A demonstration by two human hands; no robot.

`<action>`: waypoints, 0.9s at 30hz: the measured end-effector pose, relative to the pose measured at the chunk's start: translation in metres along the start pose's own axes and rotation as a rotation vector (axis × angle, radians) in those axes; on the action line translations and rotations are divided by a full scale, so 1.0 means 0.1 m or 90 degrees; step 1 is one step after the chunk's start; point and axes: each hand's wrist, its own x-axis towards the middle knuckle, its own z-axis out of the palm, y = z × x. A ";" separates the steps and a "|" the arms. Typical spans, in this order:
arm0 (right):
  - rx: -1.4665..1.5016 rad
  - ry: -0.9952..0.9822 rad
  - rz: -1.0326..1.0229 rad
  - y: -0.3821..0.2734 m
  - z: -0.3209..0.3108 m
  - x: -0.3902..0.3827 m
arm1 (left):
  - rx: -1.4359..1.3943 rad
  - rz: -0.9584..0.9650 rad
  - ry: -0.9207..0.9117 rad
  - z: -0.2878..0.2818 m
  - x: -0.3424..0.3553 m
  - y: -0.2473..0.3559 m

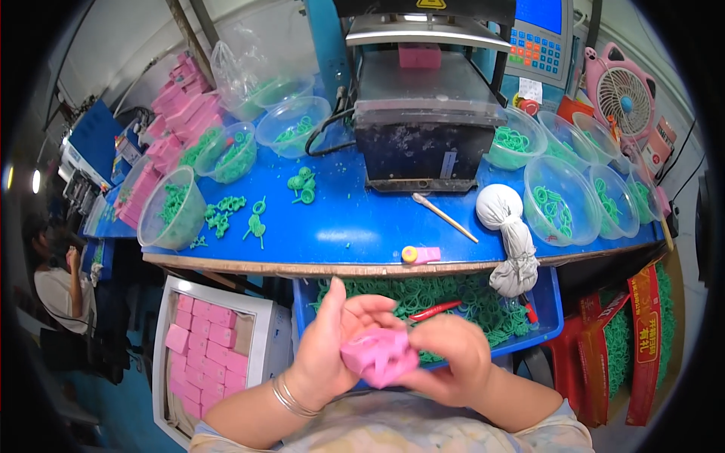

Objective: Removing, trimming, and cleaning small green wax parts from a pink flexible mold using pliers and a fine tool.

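A pink rubber mould [377, 356], bent and folded out of shape, is held between my two hands in front of my body. My left hand [330, 343], with bangles at its wrist, cradles the mould from the left, thumb raised. Gripping the mould's other side is my right hand [455, 349], its fingers slightly blurred. Beyond my hands, a blue tray [555, 332] is filled with green wax ring pieces [483, 321]. A red tool [435, 310] lies on those pieces. What is inside the mould's folds cannot be made out.
A press machine [423, 143] stands on the blue table [340, 226] among clear bowls [559, 200] of green pieces. A tied white cloth bundle [507, 226] hangs over the table edge near a brush [445, 219]. Pink moulds fill a white box [170, 377]. Another person [64, 291] sits far left.
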 end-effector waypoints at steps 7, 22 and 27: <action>0.066 -0.059 0.069 0.01 0.10 0.07 | 0.215 0.051 -0.135 -0.25 -0.21 -0.16; 0.084 -0.073 0.204 -0.01 0.30 0.05 | 0.190 0.118 -0.014 -0.26 -0.27 -0.27; 0.070 -0.055 0.206 -0.03 0.26 0.02 | 0.506 0.279 -0.009 -0.35 -0.33 -0.19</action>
